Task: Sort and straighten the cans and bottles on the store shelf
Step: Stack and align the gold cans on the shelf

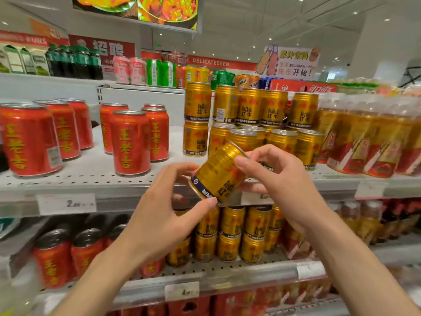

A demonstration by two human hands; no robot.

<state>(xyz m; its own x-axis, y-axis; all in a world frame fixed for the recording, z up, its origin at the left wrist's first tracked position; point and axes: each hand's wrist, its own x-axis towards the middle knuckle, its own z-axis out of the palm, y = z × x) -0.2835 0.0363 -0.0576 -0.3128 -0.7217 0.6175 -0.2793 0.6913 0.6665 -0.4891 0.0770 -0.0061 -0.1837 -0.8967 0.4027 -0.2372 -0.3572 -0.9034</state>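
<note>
gold can held in both hands, tilted, in front of the middle shelf

the person holds one gold can [218,173] in front of the shelf [95,179] edge, just near of the stacked gold cans [250,119]. the can is tilted, its top toward the far right and its base toward the near left. the left hand [164,215] grips the base end, thumb under the blue band and fingers [182,167] curled over the upper side. the right hand [280,176] pinches the top end, thumb on the rim and other fingers underneath. both hands are closed on the can; neither is free.

judgement: a grip at both ends suits turning the can about its axis, probably to bring the label to the front before it is stood up. the label at present faces down and to the right.

on the shelf the gold cans stand two tiers high at the far side and one tier at the near side, so the open tops in the near row look like the likely place for it. red cans [131,142] stand in loose groups to the left, well apart from the gold ones, with bare shelf between. wrapped bottle packs [369,137] sit to the right, just beside the gold stack. a lower shelf [205,270] carries more red and gold cans.

risk: the near row is crowded, so setting a tilted can down could knock its neighbours.
</note>
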